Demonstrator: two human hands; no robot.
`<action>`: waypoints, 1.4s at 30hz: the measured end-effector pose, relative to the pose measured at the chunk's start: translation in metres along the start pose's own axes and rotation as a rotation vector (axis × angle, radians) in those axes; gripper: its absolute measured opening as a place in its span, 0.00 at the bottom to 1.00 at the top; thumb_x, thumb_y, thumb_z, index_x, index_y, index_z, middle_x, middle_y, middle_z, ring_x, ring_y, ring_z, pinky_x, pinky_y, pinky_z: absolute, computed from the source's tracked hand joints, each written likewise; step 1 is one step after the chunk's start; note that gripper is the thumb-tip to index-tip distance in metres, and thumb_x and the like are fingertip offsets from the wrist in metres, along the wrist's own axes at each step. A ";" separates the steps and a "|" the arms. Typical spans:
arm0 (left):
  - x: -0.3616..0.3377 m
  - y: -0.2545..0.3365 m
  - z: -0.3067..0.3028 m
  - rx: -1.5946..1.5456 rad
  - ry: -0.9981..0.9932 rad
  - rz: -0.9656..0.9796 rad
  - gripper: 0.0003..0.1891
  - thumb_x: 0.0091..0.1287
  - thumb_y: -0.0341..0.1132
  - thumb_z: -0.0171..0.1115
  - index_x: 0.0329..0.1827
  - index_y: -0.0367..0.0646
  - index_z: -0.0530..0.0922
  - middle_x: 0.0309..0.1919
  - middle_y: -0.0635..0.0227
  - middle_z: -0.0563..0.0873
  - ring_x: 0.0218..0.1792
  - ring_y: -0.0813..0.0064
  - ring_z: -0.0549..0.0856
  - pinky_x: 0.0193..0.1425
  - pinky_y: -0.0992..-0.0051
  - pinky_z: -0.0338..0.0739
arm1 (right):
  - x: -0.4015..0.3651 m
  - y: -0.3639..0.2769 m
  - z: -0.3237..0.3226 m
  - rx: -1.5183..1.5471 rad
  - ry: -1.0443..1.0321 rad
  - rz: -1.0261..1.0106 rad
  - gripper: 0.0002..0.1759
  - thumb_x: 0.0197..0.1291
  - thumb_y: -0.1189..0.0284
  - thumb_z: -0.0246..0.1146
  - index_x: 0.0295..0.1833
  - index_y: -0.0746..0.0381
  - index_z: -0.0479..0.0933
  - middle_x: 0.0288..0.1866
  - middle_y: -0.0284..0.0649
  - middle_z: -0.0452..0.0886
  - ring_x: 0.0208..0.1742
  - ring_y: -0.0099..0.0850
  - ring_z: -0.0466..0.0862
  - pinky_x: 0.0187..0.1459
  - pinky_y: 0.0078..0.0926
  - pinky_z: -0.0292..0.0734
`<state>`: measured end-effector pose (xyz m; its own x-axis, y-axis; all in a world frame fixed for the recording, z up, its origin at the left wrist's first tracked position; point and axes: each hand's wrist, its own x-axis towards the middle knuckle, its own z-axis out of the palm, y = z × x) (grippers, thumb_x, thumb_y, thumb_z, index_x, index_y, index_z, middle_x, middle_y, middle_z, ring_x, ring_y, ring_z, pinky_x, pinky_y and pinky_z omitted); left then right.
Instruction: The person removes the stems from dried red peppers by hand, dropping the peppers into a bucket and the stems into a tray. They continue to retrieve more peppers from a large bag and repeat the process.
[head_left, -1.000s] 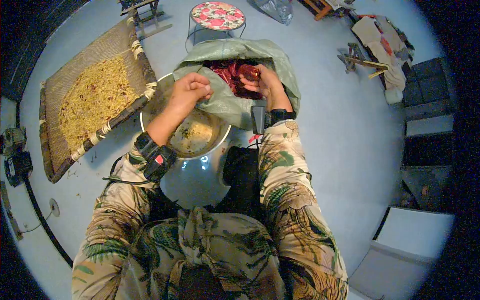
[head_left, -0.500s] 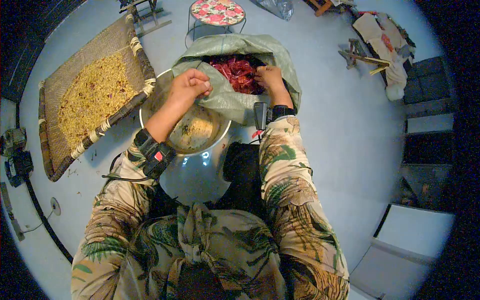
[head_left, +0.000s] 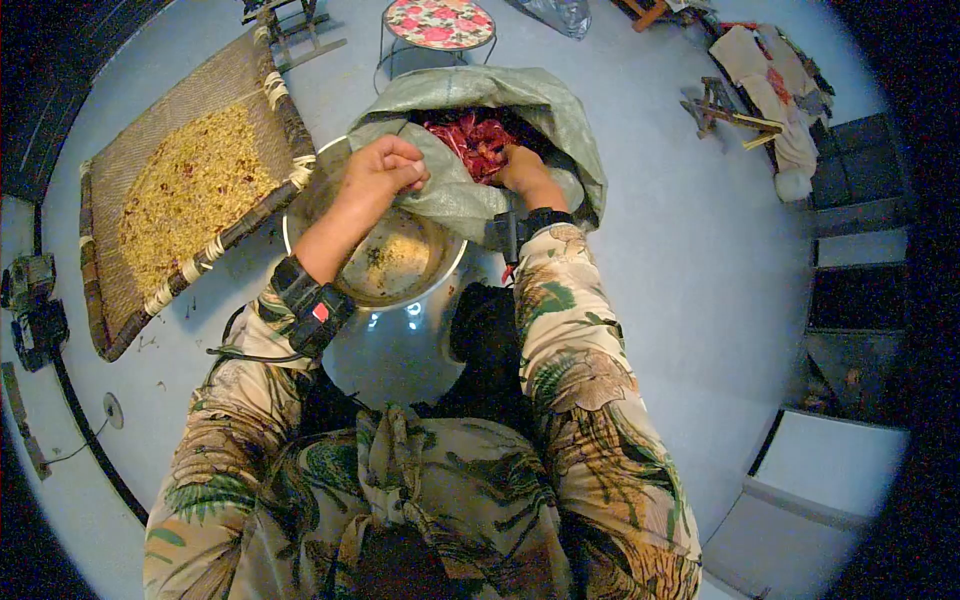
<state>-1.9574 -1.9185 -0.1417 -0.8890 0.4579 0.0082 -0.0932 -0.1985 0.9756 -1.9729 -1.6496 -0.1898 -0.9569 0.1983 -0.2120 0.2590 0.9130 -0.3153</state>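
A pale green woven sack lies open in front of me, with dark red dried chillies showing in its mouth. My right hand reaches into the sack at the chillies, its fingertips hidden among them. At the sack's left edge, my left hand has its fingers curled against the thumb; what they pinch, if anything, is too small to tell. Under the sack and my left forearm stands a wide metal basin with a few yellowish bits on its bottom.
To the left, a woven tray with a dark rim holds many yellow seeds mixed with reddish bits. A flower-patterned round stool stands beyond the sack. A small wooden stand and draped cloth are far right.
My right hand has moved slightly left and deeper into the sack, its fingers now down among the chillies. The left hand keeps nearly the same pose.
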 end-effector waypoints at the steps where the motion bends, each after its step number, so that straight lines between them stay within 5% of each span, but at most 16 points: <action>1: 0.000 0.000 0.000 -0.004 0.002 0.003 0.07 0.60 0.26 0.61 0.39 0.36 0.73 0.29 0.64 0.83 0.29 0.79 0.81 0.36 0.80 0.75 | 0.006 0.003 0.006 -0.058 0.043 0.026 0.25 0.37 0.70 0.73 0.46 0.61 0.78 0.40 0.44 0.83 0.42 0.35 0.83 0.45 0.31 0.76; 7: 0.000 0.001 0.000 -0.003 0.005 -0.012 0.07 0.61 0.27 0.61 0.39 0.37 0.73 0.28 0.65 0.83 0.29 0.79 0.80 0.36 0.81 0.75 | 0.031 0.023 0.008 0.746 0.110 -0.029 0.13 0.46 0.82 0.65 0.41 0.63 0.78 0.32 0.36 0.81 0.30 0.26 0.81 0.31 0.25 0.78; 11: -0.001 0.001 0.002 -0.004 0.009 -0.010 0.06 0.61 0.27 0.60 0.39 0.37 0.73 0.28 0.66 0.83 0.29 0.80 0.80 0.36 0.81 0.74 | 0.009 0.010 -0.022 1.115 -0.019 0.011 0.14 0.50 0.83 0.63 0.45 0.64 0.75 0.38 0.36 0.80 0.36 0.28 0.81 0.37 0.24 0.81; 23: -0.001 0.001 0.002 -0.004 0.008 -0.002 0.06 0.61 0.26 0.60 0.39 0.37 0.73 0.29 0.66 0.83 0.29 0.79 0.81 0.36 0.81 0.75 | 0.007 0.003 -0.034 1.363 -0.049 -0.072 0.18 0.51 0.81 0.62 0.50 0.65 0.73 0.44 0.39 0.79 0.40 0.32 0.81 0.40 0.29 0.83; 29: -0.001 0.000 0.001 -0.024 0.003 -0.005 0.07 0.61 0.26 0.60 0.39 0.37 0.73 0.29 0.66 0.83 0.29 0.79 0.80 0.36 0.81 0.75 | -0.002 -0.007 -0.034 1.140 0.106 0.202 0.20 0.54 0.74 0.65 0.53 0.67 0.71 0.39 0.43 0.81 0.39 0.32 0.83 0.39 0.32 0.80; 35: -0.002 0.002 0.002 0.008 0.030 -0.009 0.07 0.60 0.26 0.61 0.39 0.36 0.74 0.28 0.66 0.83 0.29 0.79 0.80 0.35 0.80 0.75 | 0.014 0.026 -0.003 0.250 0.056 -0.085 0.21 0.48 0.72 0.69 0.49 0.67 0.75 0.34 0.40 0.81 0.36 0.29 0.80 0.41 0.27 0.76; 42: -0.001 0.001 0.002 0.001 0.028 -0.001 0.07 0.59 0.26 0.61 0.39 0.37 0.74 0.28 0.66 0.83 0.28 0.79 0.81 0.34 0.81 0.75 | -0.005 -0.009 0.011 -0.033 0.052 -0.078 0.28 0.41 0.62 0.72 0.50 0.57 0.76 0.48 0.50 0.80 0.50 0.45 0.79 0.51 0.39 0.73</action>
<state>-1.9558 -1.9176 -0.1406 -0.9012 0.4334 0.0011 -0.0938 -0.1975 0.9758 -1.9694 -1.6624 -0.1959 -0.9797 0.1441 -0.1394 0.1803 0.9372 -0.2985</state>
